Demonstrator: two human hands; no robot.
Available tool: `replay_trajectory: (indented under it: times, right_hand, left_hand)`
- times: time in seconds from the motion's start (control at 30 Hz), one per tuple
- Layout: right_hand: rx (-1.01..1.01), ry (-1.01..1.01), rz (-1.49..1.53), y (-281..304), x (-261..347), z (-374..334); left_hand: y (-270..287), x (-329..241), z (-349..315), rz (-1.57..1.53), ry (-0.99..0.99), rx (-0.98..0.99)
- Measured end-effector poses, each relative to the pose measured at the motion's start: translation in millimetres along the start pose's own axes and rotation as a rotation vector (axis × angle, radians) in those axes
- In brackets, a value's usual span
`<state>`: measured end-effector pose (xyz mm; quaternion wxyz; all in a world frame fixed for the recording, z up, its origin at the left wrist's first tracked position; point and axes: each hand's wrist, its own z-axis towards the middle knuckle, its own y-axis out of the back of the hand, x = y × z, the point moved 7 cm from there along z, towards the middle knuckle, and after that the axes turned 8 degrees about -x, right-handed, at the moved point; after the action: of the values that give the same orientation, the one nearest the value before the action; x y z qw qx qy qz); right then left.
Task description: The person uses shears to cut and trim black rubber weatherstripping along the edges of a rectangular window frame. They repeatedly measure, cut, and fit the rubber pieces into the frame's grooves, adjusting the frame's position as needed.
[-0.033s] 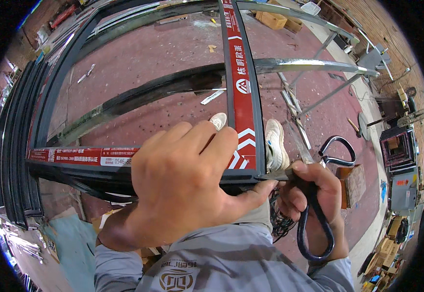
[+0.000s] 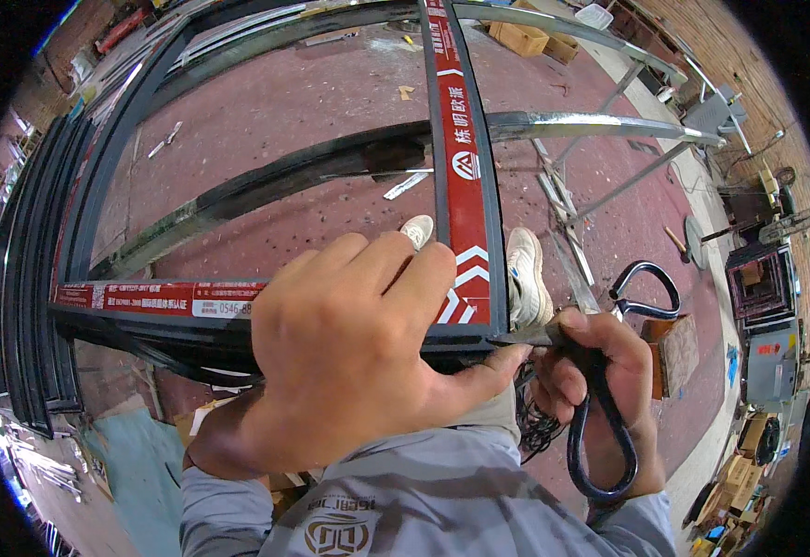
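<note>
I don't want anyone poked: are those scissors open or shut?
Open: the scissors have their handle loops spread wide apart.

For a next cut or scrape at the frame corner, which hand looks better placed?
Probably the right hand: it holds the opened scissors, one blade pointing at the frame corner. The left hand lies over the frame, its thumb beside that blade.

The scissor handles (image 2: 576, 452) are black, the frame film (image 2: 466, 209) red-and-white.
</note>
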<state>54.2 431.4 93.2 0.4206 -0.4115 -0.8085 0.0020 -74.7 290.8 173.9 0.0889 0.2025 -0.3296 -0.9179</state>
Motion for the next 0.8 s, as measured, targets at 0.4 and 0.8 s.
replay_trajectory:
  times: [0.4,0.8]
  right_hand:
    - [-0.003,0.051,0.012,1,-2,-6]
    - [-0.126,0.094,0.108,1,-11,-14]
  left_hand:
    - [-1,2,1,0.003,0.023,0.046]
    - [2,1,1,0.004,0.033,0.036]
